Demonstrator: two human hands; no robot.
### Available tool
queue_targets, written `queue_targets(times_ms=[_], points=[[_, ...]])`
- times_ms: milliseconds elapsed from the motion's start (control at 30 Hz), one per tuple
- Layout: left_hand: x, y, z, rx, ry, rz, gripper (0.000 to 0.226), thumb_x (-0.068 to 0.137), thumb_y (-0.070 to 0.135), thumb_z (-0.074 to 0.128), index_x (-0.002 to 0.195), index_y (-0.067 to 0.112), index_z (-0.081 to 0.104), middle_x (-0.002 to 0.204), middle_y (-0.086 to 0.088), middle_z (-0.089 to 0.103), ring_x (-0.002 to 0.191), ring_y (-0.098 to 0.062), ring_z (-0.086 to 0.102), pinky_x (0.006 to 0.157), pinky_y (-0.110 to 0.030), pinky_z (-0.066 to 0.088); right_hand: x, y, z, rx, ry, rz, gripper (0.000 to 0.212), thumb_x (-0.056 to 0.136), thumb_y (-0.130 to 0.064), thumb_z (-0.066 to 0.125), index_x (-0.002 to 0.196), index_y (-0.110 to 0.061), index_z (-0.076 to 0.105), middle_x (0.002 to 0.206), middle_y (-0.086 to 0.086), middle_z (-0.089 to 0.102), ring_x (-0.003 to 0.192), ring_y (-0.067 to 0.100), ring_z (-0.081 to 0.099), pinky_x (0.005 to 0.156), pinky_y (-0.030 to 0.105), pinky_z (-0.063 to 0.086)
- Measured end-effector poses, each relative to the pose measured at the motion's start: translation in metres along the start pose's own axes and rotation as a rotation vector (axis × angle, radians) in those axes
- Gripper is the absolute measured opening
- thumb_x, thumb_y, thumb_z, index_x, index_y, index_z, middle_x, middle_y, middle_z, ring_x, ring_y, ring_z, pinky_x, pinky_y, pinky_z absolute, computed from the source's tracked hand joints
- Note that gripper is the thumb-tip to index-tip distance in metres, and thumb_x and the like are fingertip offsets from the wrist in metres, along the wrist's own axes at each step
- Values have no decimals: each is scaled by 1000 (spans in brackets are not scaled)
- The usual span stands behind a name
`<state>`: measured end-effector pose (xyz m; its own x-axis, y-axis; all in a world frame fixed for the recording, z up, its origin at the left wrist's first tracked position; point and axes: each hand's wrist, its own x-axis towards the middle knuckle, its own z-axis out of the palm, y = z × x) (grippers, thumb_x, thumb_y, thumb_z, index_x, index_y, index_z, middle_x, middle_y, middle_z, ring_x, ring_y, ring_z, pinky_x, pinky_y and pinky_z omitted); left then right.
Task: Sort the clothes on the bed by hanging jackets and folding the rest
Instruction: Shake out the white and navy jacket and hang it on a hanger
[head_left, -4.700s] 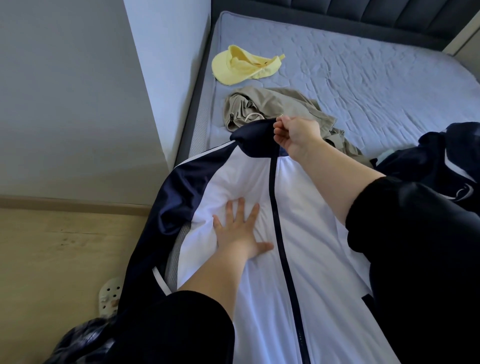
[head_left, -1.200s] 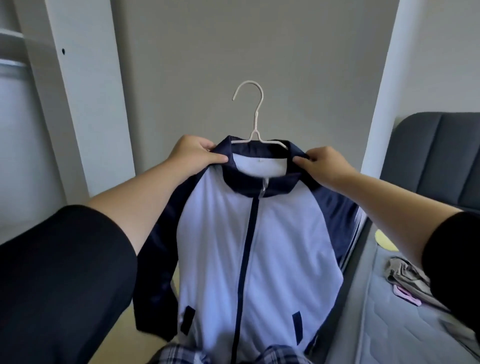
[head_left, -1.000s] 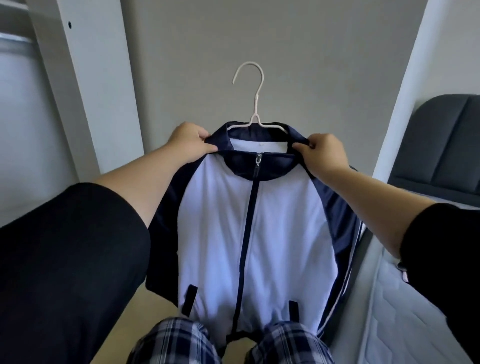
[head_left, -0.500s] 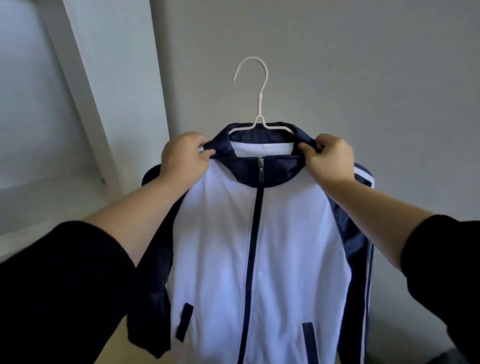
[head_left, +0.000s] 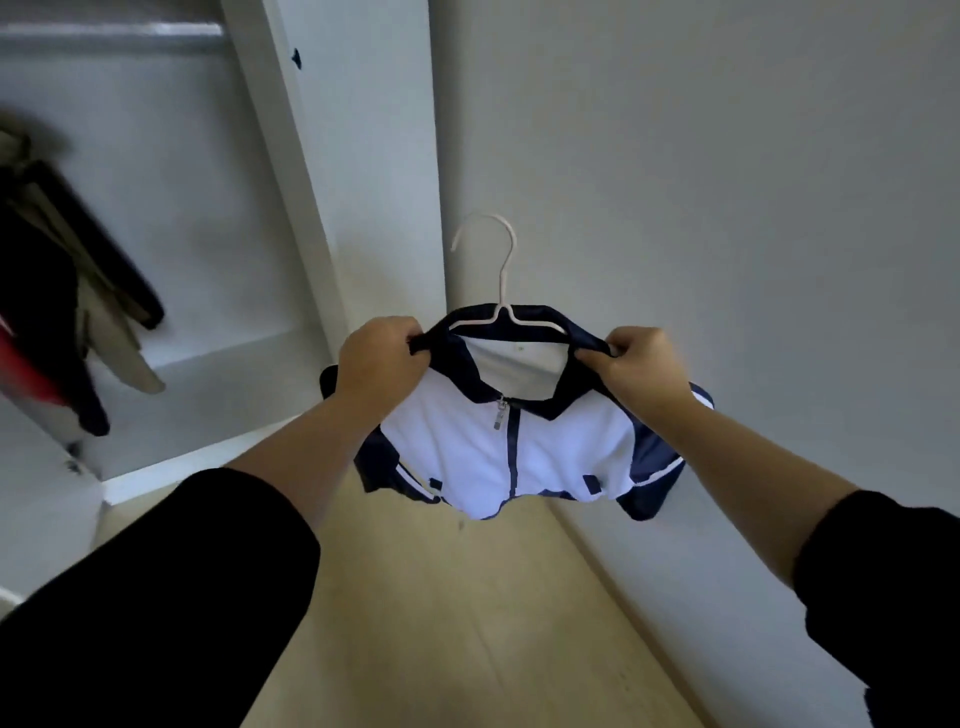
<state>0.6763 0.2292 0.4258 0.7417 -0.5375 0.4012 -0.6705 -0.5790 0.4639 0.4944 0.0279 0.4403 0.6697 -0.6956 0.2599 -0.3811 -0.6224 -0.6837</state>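
Our left hand (head_left: 382, 366) is closed in a fist on the left side of the collar (head_left: 563, 397) of the jacket (head_left: 561, 447). Our right hand (head_left: 641, 371) pinches the right side of the collar with curled fingers. Between the two hands we hold the jacket up in the air in front of us, above the floor (head_left: 441, 597).

The jacket is white at the front, with a dark blue collar and dark blue sleeves. Its dark blue zip (head_left: 511, 452) is closed nearly to the top. The jacket sits on a white hanger (head_left: 503, 291); the hanger's shoulders lie inside the collar and its hook stands up free in the air.

Behind the jacket is a grey wall (head_left: 727, 182). To the left stands the white side panel (head_left: 332, 156) of an open wardrobe. Inside it a rail (head_left: 104, 31) runs across the top, blurred, and some clothes (head_left: 62, 291) hang at the far left in dark, beige and red; we cannot tell what they are. The floor is light wood. Our forearms are bare, and black cloth covers the upper arms.
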Motion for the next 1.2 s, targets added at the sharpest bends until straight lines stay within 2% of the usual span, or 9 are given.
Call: queue_targets(times_ms=[133,300,367,633,767,900,1033,1133,1200], points=[[19,-12,-82,23,69,-131,11,86,15,62,88,7,70,81,-11,64,78,-30,60,67,-38,52,23,-86,-5,49,-96,-21,54,77,-28,74,50,-17,28,44,-6,27,45,14,26,46,26,22],[28,-75,-153,64,96,-263,9,85,13,62,84,5,66,83,-13,61,84,-29,55,64,-34,41,41,-185,36,96,-202,-80,55,77,-27,74,45,-20,31,32,-10,31,42,12,31,46,25,24],[31,-107,-176,29,47,-282,9,85,9,60,87,2,64,87,-14,62,86,-29,56,67,-35,42,45,-220,65,89,-222,-90,53,77,-27,74,45,-18,33,38,-10,34,43,12,34,46,25,25],[48,-226,-270,-118,-139,-191,32,90,16,62,121,13,63,120,0,63,112,-16,56,88,-18,35,41,-345,175,-21,-369,-181,55,76,-35,74,46,-14,32,46,-1,32,46,15,33,47,26,25],[53,-278,-298,-49,-70,-225,19,94,14,56,99,7,72,99,-6,69,96,-21,60,84,-30,44,39,-396,219,-48,-420,-225,55,79,-41,70,49,-14,33,49,-2,32,48,15,33,48,26,26],[69,-322,-312,-92,69,-259,18,92,10,58,91,2,74,89,-8,70,85,-19,60,78,-27,44,56,-422,245,25,-613,-249,54,88,-52,56,50,-15,46,48,-6,42,47,10,40,48,17,31],[101,-365,-313,-79,85,-289,17,90,15,61,85,1,70,84,-9,68,81,-22,60,75,-30,45,80,-433,281,-38,-755,-239,50,92,-41,56,54,-13,41,55,2,34,51,14,33,55,27,28],[139,-404,-312,22,47,-359,24,91,29,61,94,6,68,92,-7,66,85,-21,58,73,-30,42,105,-448,317,40,-676,-182,51,89,-31,62,52,-14,33,53,0,26,48,14,26,52,27,23],[163,-432,-310,53,36,-394,27,93,28,59,111,9,64,111,-9,62,102,-23,56,84,-32,43,127,-464,343,53,-642,-117,50,88,-31,64,52,-14,33,51,1,27,48,15,27,51,27,23]])
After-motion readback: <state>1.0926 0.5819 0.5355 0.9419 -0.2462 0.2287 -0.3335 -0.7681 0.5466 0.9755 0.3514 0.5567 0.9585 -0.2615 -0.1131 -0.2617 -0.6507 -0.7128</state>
